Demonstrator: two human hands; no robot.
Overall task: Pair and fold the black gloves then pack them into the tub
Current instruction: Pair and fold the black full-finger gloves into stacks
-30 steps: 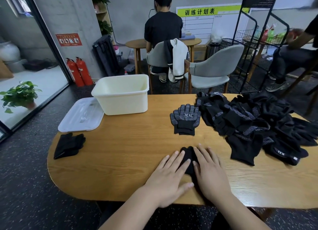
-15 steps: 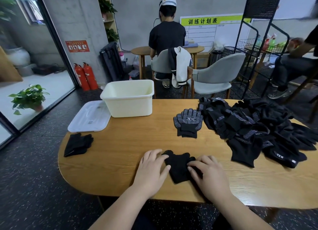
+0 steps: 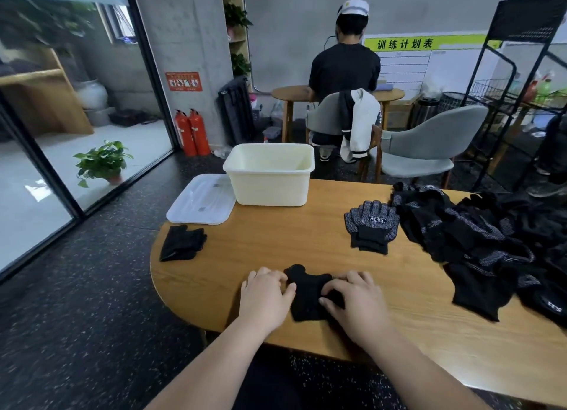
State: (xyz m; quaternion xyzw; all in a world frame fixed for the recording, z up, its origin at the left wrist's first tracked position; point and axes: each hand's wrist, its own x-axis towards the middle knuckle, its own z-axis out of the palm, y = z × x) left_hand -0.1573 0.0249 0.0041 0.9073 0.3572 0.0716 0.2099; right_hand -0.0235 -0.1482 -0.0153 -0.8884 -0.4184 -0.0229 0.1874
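Observation:
A black glove pair (image 3: 307, 296) lies near the table's front edge between my hands. My left hand (image 3: 266, 297) grips its left edge with curled fingers. My right hand (image 3: 352, 299) grips its right side, fingers curled into the cloth. A cream tub (image 3: 270, 181) stands open at the far left of the table. Beyond my hands lies a dotted black glove pair (image 3: 372, 226), palm up. A big heap of black gloves (image 3: 491, 244) covers the right side. One more folded black pair (image 3: 181, 243) sits by the left edge.
The tub's clear lid (image 3: 201, 200) lies flat left of the tub, overhanging the wooden table (image 3: 276, 244). Behind the table stand grey chairs (image 3: 429, 146) and a person (image 3: 343, 69) seen from the back. A black wire rack (image 3: 521, 72) stands at the right.
My hands went from lying flat on the glove to curling and gripping its two sides; the glove now looks bunched between them. The view has shifted toward the left.

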